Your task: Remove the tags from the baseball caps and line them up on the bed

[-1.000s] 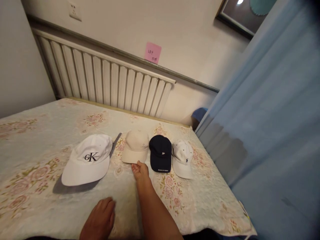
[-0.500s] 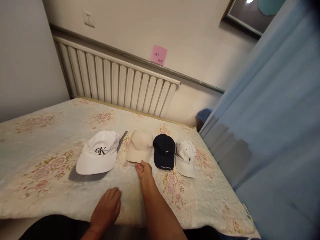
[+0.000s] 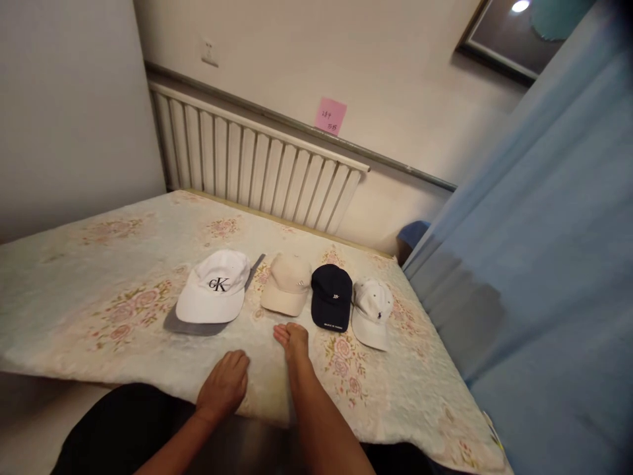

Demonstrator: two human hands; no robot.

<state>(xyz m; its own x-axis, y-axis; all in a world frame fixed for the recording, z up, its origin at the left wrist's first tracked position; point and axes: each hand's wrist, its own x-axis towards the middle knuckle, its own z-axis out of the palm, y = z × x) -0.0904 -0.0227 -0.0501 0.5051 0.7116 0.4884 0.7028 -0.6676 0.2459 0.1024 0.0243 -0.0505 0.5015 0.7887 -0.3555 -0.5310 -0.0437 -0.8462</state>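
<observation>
A beige cap lies on the bed, its brim toward me. Just in front of that brim is my right hand, holding nothing, its fingers stretched out and a small gap between them and the cap. My left hand rests near the bed's front edge with its fingers curled in, and nothing shows in it. Left of the beige cap sits a white cap with black CK lettering. To its right stand a black cap and a white cap with a small dark logo, side by side.
The bed has a floral quilted cover. A white radiator runs along the wall behind it, below a pink note. A blue curtain hangs along the right side. A blue object pokes out beyond the far right corner.
My right hand has let go of the beige cap's brim and drawn back slightly toward me. The view has shifted a little, and the caps keep their row.
</observation>
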